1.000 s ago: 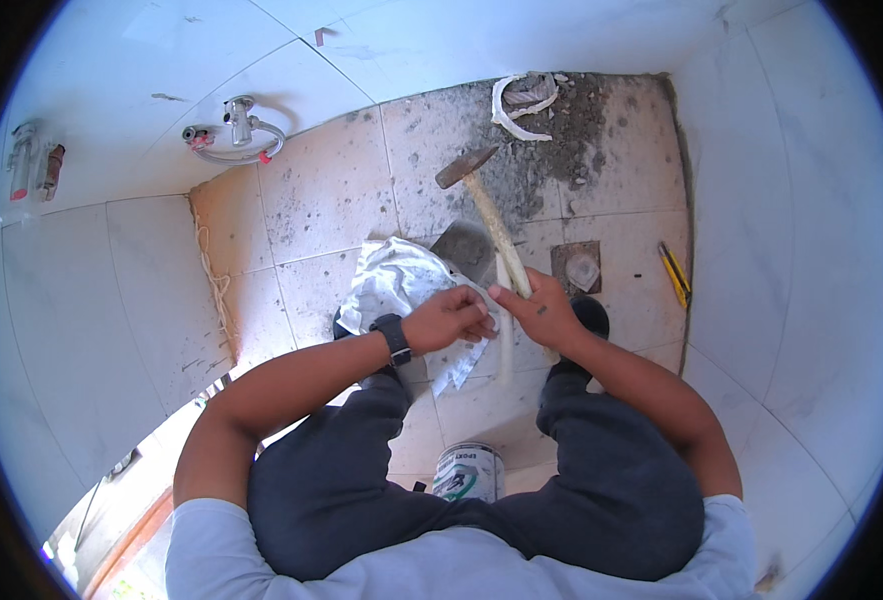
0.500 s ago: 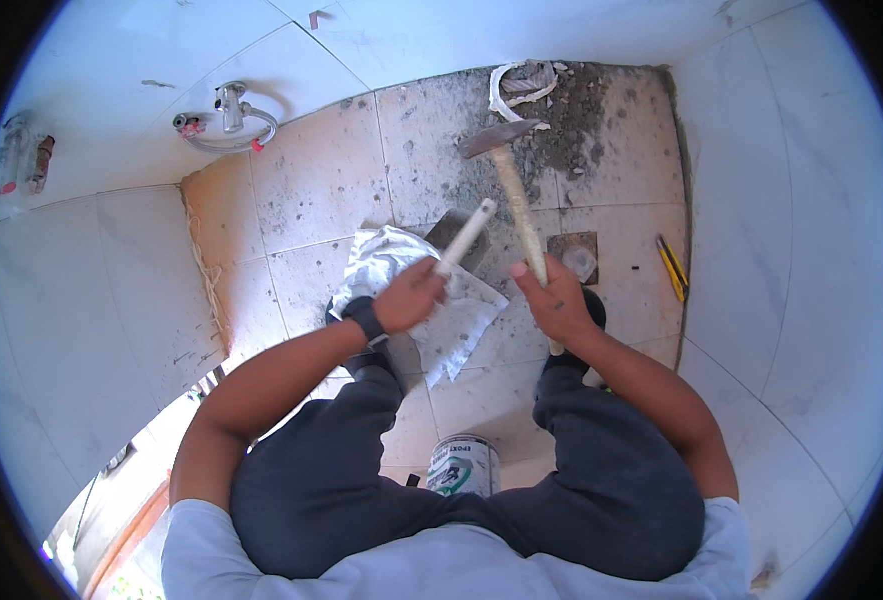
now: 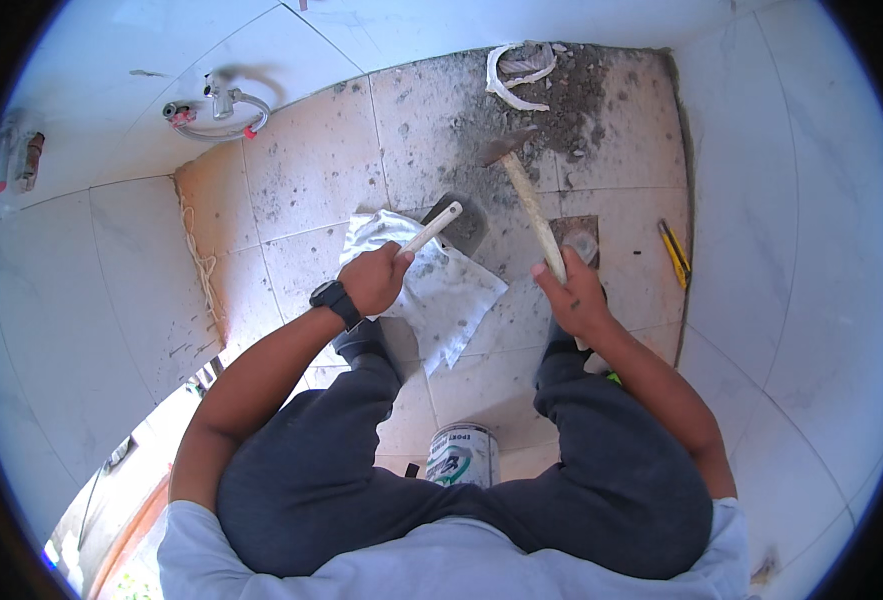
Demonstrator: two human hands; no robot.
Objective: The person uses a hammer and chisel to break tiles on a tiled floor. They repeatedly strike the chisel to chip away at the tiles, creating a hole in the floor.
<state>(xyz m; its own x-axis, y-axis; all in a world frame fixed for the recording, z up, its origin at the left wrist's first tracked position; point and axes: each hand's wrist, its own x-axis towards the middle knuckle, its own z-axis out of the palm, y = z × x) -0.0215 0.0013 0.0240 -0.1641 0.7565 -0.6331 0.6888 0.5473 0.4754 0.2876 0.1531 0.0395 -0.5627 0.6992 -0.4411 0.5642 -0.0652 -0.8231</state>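
My right hand [image 3: 575,295] is closed around the pale wooden handle of a hammer [image 3: 527,196]. Its dark metal head points away from me, over the dirty floor tiles. In my left hand [image 3: 371,279] is a white-handled tool [image 3: 434,226] with a hole at the handle's far end; the rest of it is hidden by the hand. Beneath that hand a crumpled white cloth [image 3: 451,300] lies on the tiles. A dark grey flat piece [image 3: 467,222] lies just beyond the cloth. Grey rubble [image 3: 571,110] and a curved white strip [image 3: 501,82] lie by the far wall.
A yellow utility knife [image 3: 674,254] lies along the right wall, near a square floor drain [image 3: 577,240]. Between my legs stands a white can [image 3: 463,455]. A valve with a hose [image 3: 223,100] juts from the far-left wall. Tiled walls close in on both sides.
My left hand has drawn back to the left with the white-handled tool. The hammer head has come slightly lower and nearer to me, and my right hand has shifted a little right.
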